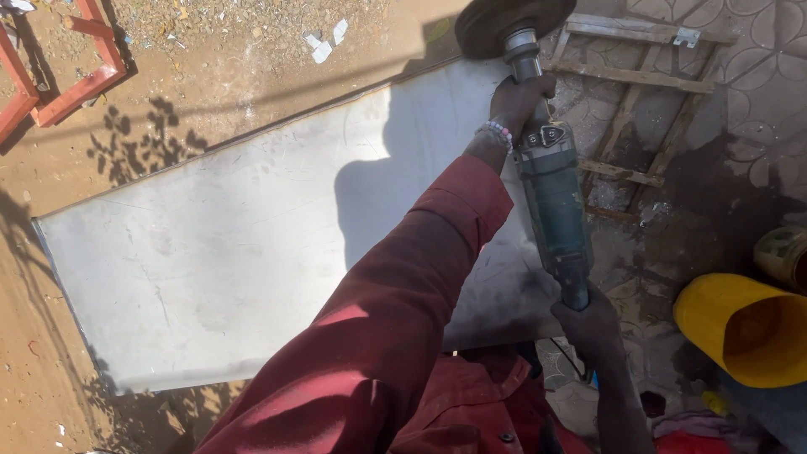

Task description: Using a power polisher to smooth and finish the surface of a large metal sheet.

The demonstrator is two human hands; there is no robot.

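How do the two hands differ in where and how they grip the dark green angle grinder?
The left hand wraps the front end of the dark green angle grinder, just behind the round dark disc; the right hand closes on the rear end, by the cable. The left arm wears a red sleeve and a bead bracelet; the right forearm is bare. Both are shut on the tool, above the grey metal sheet.
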